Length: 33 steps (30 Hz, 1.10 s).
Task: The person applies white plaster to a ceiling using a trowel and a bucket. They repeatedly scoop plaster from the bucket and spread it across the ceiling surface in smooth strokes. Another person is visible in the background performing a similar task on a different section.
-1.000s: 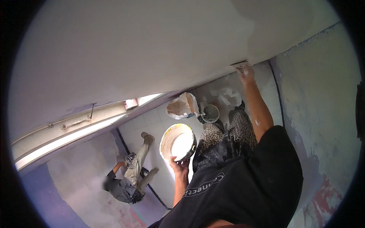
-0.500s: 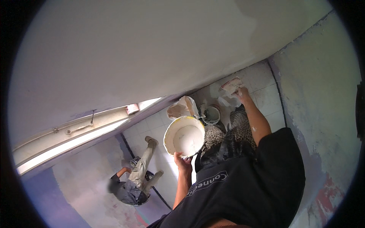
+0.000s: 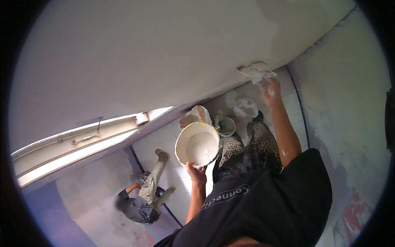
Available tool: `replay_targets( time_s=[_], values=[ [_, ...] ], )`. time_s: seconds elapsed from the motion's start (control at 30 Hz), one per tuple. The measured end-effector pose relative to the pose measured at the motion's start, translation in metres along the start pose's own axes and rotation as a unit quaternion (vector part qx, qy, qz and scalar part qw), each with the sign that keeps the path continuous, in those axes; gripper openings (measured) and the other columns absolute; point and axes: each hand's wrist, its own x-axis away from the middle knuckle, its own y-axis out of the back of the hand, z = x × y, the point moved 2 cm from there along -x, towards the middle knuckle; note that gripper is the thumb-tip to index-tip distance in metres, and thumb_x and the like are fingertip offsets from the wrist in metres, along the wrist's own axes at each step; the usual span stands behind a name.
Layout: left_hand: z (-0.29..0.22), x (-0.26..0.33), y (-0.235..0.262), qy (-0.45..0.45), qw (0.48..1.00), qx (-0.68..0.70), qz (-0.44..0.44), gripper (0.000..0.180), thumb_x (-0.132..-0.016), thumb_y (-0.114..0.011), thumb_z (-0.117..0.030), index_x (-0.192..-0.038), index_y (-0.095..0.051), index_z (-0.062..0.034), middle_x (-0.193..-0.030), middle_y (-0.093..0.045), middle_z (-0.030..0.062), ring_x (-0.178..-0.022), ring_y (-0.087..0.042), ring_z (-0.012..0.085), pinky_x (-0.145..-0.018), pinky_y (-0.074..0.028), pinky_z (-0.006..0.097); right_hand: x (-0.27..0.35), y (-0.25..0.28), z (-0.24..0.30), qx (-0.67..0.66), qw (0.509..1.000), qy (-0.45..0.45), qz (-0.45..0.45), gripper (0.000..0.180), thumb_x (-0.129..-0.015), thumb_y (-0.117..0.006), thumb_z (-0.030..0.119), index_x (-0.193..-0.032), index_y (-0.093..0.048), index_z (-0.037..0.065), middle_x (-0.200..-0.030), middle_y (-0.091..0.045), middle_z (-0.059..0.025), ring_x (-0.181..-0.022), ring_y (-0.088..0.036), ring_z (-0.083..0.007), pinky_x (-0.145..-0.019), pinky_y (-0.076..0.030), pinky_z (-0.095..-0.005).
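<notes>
My left hand (image 3: 196, 171) grips the lower rim of a round white bucket (image 3: 197, 144) coated inside with white plaster, held out in front of my black shirt. My right hand (image 3: 269, 88) is raised and holds a flat putty knife (image 3: 256, 70) loaded with white plaster. Its blade lies against the broad white wall (image 3: 164, 61), near the corner. My patterned trousers (image 3: 251, 144) show below, between the two arms.
Down on the tiled floor (image 3: 173, 140) stand a small dark pail (image 3: 225, 125) and crumpled white bags (image 3: 245, 108). Another person (image 3: 142, 199) crouches at the lower left. A pale frame (image 3: 78, 144) runs along the left. A rough grey wall (image 3: 349, 123) closes the right.
My right hand dropped away from the wall, then rose back to it with plaster on the knife. The bucket came up slightly and to the right.
</notes>
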Motion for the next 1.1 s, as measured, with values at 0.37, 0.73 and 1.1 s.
replay_targets(
  time_s=[0.37,0.73,1.1],
  values=[
    [-0.008,-0.014,-0.008,-0.029,0.999,-0.016,0.036,0.043,-0.071,-0.052,-0.026,-0.11,-0.051,-0.0085,-0.106,-0.054,0.0069,-0.099,-0.056,0.0242,-0.083,-0.048,0.04,0.049,0.011,-0.045,-0.305,0.903,-0.303,-0.006,0.029,-0.088,-0.059,0.014,-0.113,-0.056,-0.001,-0.109,-0.06,-0.0128,-0.1,-0.06,-0.0247,-0.082,-0.05,-0.0352],
    [0.006,-0.01,0.016,-0.018,0.999,-0.024,-0.026,0.052,-0.068,-0.055,-0.029,-0.116,-0.048,-0.0105,-0.112,-0.052,0.0071,-0.104,-0.054,0.0245,-0.086,-0.046,0.044,0.048,-0.098,-0.164,-0.35,0.817,-0.445,-0.109,0.023,-0.088,-0.051,0.005,-0.108,-0.05,-0.006,-0.102,-0.056,-0.0171,-0.094,-0.059,-0.0286,-0.091,-0.052,-0.0421],
    [-0.006,-0.013,0.021,-0.005,1.0,0.0,-0.004,0.056,-0.067,-0.056,-0.028,-0.118,-0.046,-0.0096,-0.116,-0.051,0.008,-0.107,-0.053,0.0256,-0.087,-0.045,0.045,0.037,-0.004,0.067,-0.243,0.956,-0.165,0.004,0.044,-0.083,-0.062,0.009,-0.122,-0.046,-0.002,-0.115,-0.056,-0.0124,-0.103,-0.059,-0.0232,-0.09,-0.051,-0.0377]
  ],
)
